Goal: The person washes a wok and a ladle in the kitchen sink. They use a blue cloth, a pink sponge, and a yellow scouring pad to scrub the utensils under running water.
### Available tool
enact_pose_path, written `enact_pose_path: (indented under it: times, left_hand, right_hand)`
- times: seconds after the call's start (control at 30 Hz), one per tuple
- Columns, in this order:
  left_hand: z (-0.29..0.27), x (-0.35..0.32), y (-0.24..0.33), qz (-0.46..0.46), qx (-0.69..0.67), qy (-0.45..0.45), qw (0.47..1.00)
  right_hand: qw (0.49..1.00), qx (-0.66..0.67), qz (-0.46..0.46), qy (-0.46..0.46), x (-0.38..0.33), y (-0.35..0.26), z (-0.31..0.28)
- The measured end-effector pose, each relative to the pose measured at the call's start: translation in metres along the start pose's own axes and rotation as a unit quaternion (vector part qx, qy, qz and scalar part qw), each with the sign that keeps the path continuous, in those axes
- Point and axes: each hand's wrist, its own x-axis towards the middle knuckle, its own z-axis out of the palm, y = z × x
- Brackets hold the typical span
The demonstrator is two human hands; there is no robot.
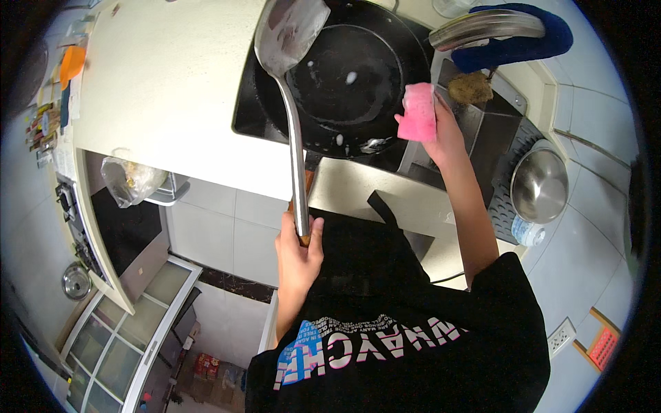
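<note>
My left hand [296,251] is closed round the handle of a long metal spatula [296,148]. Its broad blade, wet with whitish smears, reaches up over the left part of a black pan [354,69]. Patches of suds lie on the pan's dark inner surface. A pink sponge [416,117] is gripped in my right hand [446,134], just right of the pan's rim and apart from the spatula. Some fingers of that hand are hidden behind the sponge.
Beyond my right hand are a metal faucet [482,29], a dark blue cloth [551,38] and a brown scrubber [470,88]. A steel bowl [540,186] stands at the right. A pale countertop [165,76] extends left; a clear plastic bag [127,180] hangs below its edge.
</note>
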Motion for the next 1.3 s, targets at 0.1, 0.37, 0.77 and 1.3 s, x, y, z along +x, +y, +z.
enact_pose_path:
  times: [0.1, 0.37, 0.77, 1.3]
  left_hand:
    - [-0.012, 0.008, 0.003, -0.035, 0.041, -0.023, 0.998]
    - [-0.019, 0.014, -0.001, 0.033, 0.036, 0.031, 0.998]
    - [0.000, -0.007, -0.015, 0.036, 0.079, 0.084, 0.993]
    - [-0.020, -0.068, -0.083, -0.020, 0.255, -0.029, 0.966]
  right_hand:
    - [0.999, 0.034, 0.014, -0.017, -0.008, 0.015, -0.010]
    - [0.995, 0.059, 0.035, -0.073, -0.025, 0.037, -0.006]
    - [0.996, -0.081, 0.011, -0.044, -0.073, 0.035, 0.022]
    - [0.645, -0.526, -0.543, -0.111, -0.067, -0.022, 0.076]
